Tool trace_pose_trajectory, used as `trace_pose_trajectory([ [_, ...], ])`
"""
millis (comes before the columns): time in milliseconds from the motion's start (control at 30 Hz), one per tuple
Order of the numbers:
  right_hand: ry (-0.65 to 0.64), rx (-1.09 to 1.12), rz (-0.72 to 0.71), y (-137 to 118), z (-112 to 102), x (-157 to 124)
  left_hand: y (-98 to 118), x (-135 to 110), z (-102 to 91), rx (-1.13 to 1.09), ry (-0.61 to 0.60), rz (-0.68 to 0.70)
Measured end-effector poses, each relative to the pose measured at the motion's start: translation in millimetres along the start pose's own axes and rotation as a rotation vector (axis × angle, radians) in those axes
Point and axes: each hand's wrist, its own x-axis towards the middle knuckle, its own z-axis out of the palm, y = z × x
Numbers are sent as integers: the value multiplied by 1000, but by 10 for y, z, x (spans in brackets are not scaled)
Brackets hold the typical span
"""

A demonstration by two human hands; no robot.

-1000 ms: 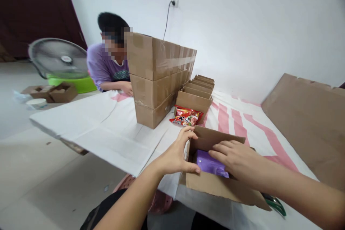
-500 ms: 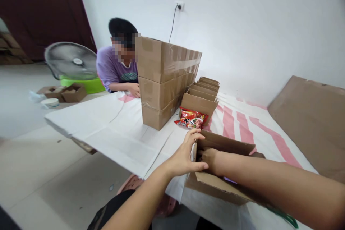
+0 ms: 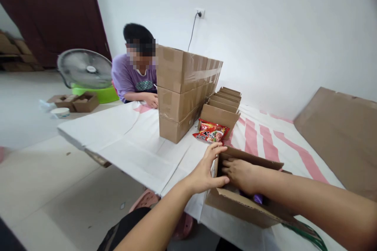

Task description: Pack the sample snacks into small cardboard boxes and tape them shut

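At the near side of a table covered in white cloth with pink stripes (image 3: 141,157), the head view shows an open brown cardboard box (image 3: 241,210) with its flaps standing up. The left hand (image 3: 203,172) is bent in a wide C around the box's left end, fingertips over the far edge and thumb by the near flap, so it has hold of that end. The right hand (image 3: 240,174) is down inside, fingers extended and slightly bent toward the left end wall; whether it grips anything beneath the palm, I cannot tell.

To work well inside so narrow a box, I would keep the left hand firm on its end so that it cannot slide, lay the right fingers flat, and press gently into the corners rather than poke. The near flap should be kept folded outward, clear of the forearm.

Inside the box, below the right wrist, is a glossy purple item (image 3: 258,199), mostly covered by the hand and forearm. The visible bit looks smooth and shiny, probably plastic film, and would likely crease under hard pressure. Beyond the box lies a shiny red printed food packet (image 3: 211,131), in front of a row of open brown boxes (image 3: 219,113).
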Motion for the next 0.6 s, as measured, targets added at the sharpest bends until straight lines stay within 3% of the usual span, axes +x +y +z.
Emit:
trace_pose_trajectory([
  [100,-19,-17,37,-32,-328,-243,-9,12,-41,1,44,32],
  [200,68,68,194,-65,-473,-485,-18,21,-134,-41,110,46],
  [267,214,125,299,-86,-443,-653,-34,18,-206,-120,169,16],
  [433,725,192,496,-165,-209,-1019,-71,-3,-336,-291,333,-21],
  [600,970,513,873,-207,-27,-1203,-105,0,-417,-289,453,-18],
])
